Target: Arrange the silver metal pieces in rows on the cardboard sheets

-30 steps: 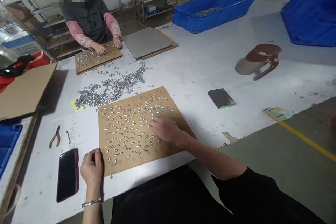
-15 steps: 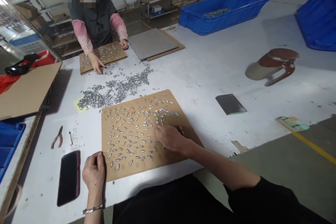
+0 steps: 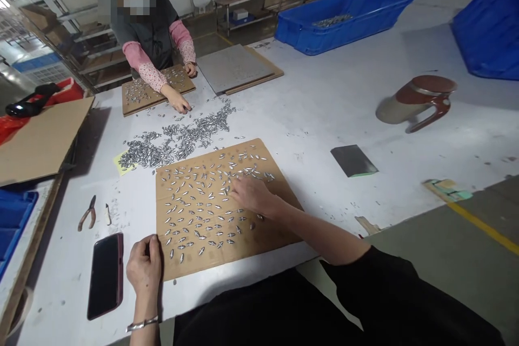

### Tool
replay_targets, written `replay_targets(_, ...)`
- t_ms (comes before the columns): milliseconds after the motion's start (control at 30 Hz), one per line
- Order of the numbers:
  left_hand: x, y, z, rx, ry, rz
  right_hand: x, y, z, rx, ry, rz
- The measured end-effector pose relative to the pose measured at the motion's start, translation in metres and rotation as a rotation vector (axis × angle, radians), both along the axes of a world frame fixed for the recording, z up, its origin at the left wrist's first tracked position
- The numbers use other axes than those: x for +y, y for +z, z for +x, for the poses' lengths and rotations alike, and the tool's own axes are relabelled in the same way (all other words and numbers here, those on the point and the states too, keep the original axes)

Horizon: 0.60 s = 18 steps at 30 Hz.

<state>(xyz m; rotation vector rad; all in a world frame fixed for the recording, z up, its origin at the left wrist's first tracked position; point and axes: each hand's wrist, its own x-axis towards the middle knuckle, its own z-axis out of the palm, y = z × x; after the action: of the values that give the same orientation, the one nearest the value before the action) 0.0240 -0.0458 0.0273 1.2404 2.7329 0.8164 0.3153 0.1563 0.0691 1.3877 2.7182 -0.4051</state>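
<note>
Spread over a brown cardboard sheet lie many small silver metal pieces, pointed at both ends, some with a cross-like shape. Above the sheet's right half, my right hand is closed, its fingertips down among the pieces; whatever they pinch is hidden. My left hand rests in a loose fist on the table, against the sheet's left edge, and I see nothing in it. Beyond the sheet a long heap of the same metal pieces lies on the white table, partly over a yellow paper.
Left of me lie a phone, pliers and a small white-handled tool. Across the table a co-worker's hand reaches to the heap. On the right are a dark block, a lidded mug and a blue bin.
My right hand has moved a little left and away from me over the cardboard. The co-worker's hand has shifted right, to the heap. My left hand has stayed put.
</note>
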Motion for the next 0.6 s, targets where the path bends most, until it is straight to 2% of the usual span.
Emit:
replay_targets(133, 0.000, 0.001, 0.001, -0.022, 0.007, -0.006, -0.001, -0.006, 0.004, -0.035, 0.073, -0.009)
replay_targets(233, 0.001, 0.001, 0.001, -0.035, 0.022, -0.016, -0.006, -0.001, 0.014, -0.013, 0.148, -0.073)
replay_targets(333, 0.001, 0.000, 0.001, -0.036, 0.026, -0.017, -0.006, 0.006, 0.017, 0.025, 0.129, -0.117)
replay_targets(467, 0.000, -0.002, 0.000, -0.028, 0.018, 0.000, 0.004, 0.007, 0.006, 0.077, 0.123, -0.041)
replay_targets(600, -0.001, -0.003, -0.001, -0.023, 0.026, -0.009, 0.016, -0.002, -0.009, 0.042, 0.298, 0.060)
